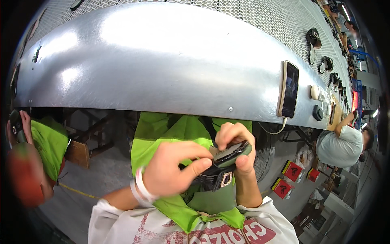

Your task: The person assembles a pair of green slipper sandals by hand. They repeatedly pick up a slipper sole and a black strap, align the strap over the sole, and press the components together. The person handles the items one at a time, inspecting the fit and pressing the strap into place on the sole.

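In front of my chest I hold a black sandal (209, 181) with a sparkling rectangular buckle, its strap wrapped round a dark green shoe last. The last's toe end points up and to the right, with its underside turned up. My right hand (239, 144) grips the last from the right, thumb on its near edge and fingers bent over the far side. From the left, my left hand (174, 166) pinches the strap's edge between thumb and forefinger, beside the last. Slight blur covers its wrist, which carries a white band.
A metal bench (174, 69) curves across in front of me, with a plugged-in phone (289, 89) on its right part. Beyond it, several sandals (313, 42) lie on a mesh conveyor (260, 20). Co-workers sit to my left and right. Red boxes (292, 171) stand on the floor.
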Motion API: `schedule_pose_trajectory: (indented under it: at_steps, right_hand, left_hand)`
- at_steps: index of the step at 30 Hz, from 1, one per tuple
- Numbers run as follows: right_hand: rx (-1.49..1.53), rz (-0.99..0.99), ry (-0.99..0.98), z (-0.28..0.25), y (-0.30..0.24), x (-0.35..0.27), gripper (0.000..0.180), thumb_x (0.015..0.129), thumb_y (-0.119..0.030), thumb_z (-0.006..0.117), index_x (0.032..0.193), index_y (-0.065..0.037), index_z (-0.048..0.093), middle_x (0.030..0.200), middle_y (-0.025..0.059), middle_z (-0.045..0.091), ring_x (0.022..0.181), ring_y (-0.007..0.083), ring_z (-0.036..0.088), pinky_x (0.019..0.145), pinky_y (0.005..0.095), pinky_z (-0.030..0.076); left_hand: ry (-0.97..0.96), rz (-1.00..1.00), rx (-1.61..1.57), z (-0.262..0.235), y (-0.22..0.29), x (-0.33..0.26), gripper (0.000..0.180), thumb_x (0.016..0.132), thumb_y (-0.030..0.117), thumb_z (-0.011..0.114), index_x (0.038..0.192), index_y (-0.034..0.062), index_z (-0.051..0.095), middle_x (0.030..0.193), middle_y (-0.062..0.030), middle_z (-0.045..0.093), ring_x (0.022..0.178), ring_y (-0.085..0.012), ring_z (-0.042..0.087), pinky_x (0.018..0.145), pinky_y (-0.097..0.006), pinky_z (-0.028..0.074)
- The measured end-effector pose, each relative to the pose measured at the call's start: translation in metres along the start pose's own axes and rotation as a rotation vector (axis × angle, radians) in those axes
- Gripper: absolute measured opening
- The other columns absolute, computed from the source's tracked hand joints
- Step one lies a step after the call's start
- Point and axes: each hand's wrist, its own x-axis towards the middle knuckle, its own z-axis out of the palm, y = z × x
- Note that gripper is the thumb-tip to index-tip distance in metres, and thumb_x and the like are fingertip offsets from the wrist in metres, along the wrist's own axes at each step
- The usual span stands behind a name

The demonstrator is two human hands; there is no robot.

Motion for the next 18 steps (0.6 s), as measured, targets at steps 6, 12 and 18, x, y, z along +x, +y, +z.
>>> schedule_pose_trajectory:
  at_steps: [6,12,18]
  right_hand:
    - [0.174,0.085,-0.328,-0.03,0.01,0.003,0.061,0.064,-0.025,0.076,0.113,0.009,0.062,0.106,0.0238,0.067,0.075,0.0129,0.042,0.066,0.0241,0.035]
    - [0.076,0.009,-0.277,-0.032,0.01,0.003,0.045,0.066,-0.026,0.072,0.097,0.007,0.068,0.09,0.0214,0.071,0.073,0.0154,0.044,0.064,0.0277,0.037]
    - [0.234,-0.101,-0.22,-0.034,0.022,0.0,0.038,0.067,-0.025,0.071,0.093,0.003,0.07,0.088,0.0205,0.071,0.071,0.0166,0.045,0.06,0.0286,0.034]
  left_hand:
    - [-0.046,-0.1,-0.46,0.01,-0.025,-0.023,0.036,0.087,0.02,0.067,0.109,-0.0078,0.06,0.116,-0.018,0.064,0.101,-0.0205,0.063,0.086,-0.033,0.049]
    - [0.009,-0.322,-0.578,0.023,-0.04,-0.073,0.025,0.094,0.016,0.06,0.106,-0.0051,0.053,0.089,-0.0084,0.063,0.084,-0.0091,0.06,0.073,-0.024,0.049]
    - [0.218,-0.404,-0.459,0.049,-0.034,-0.066,0.026,0.094,0.019,0.062,0.081,-0.003,0.059,0.067,-0.0036,0.062,0.06,-0.007,0.059,0.056,-0.022,0.049]
